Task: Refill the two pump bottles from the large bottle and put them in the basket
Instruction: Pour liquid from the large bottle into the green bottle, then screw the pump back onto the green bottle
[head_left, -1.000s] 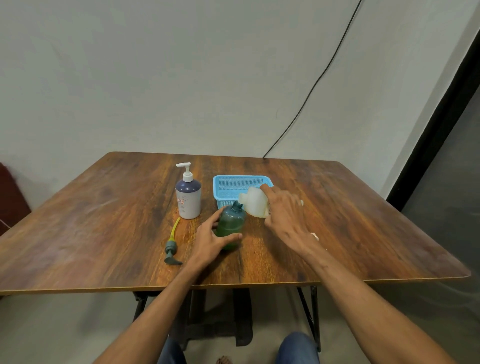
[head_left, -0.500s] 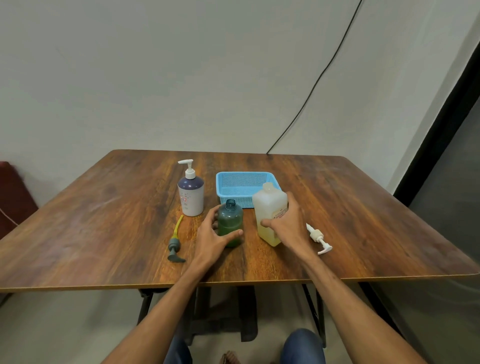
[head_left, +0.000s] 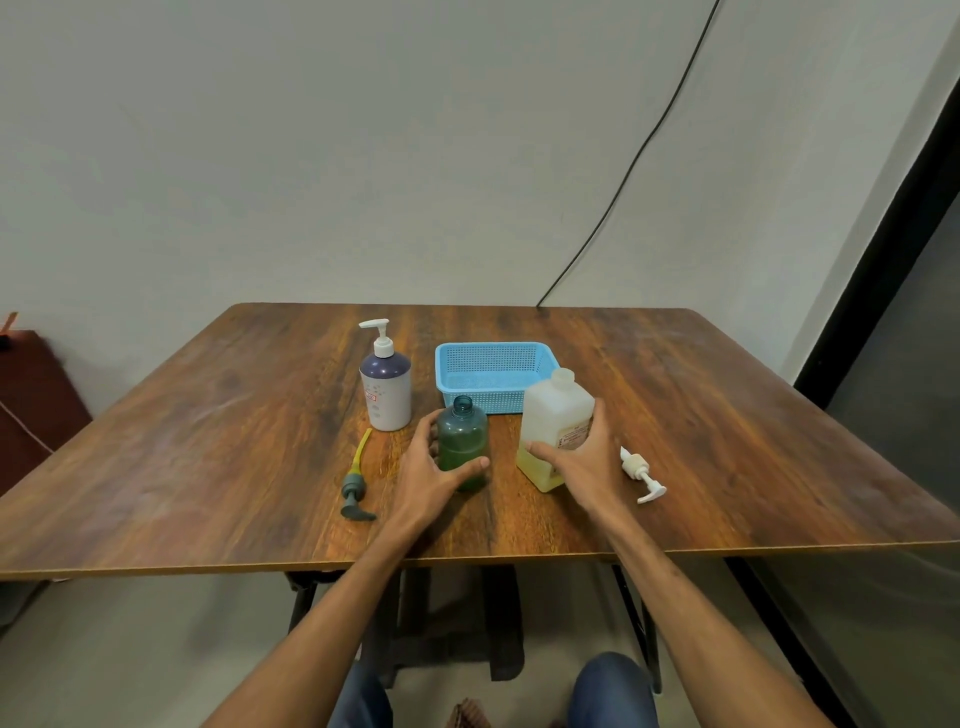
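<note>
1. Your left hand (head_left: 431, 470) grips the green bottle (head_left: 464, 436). The thumb curls across its near side and the fingers (head_left: 423, 432) wrap round its far left side.
2. The green bottle stands upright on the bench (head_left: 208, 441), a little in from the near edge. Its neck is open (no pump is fitted), and dark green liquid shows through the wall.
3. Your right hand (head_left: 589, 460) holds the large bottle (head_left: 553, 415) low on its body. The thumb lies on the left front and the fingers are curled round the right side.
4. The large bottle stands upright with its neck uncapped. Pale yellow liquid fills only its lower part (the upper part looks cloudy white).
5. The two gripped bottles stand near each other but apart. Both are just in front of the blue basket (head_left: 491, 347), which sits at the middle of the bench.
6. The white bottle (head_left: 385, 395) stands upright to the left of the basket, behind and left of the green bottle. Its pump is screwed on.
7. The green pump (head_left: 355, 486), with a yellow tube, lies flat on the bench to the left of your left hand.
8. The white pump (head_left: 641, 470) lies flat just to the right of your right hand.
9. A black cable (head_left: 623, 179) runs down the wall behind the bench.
</note>
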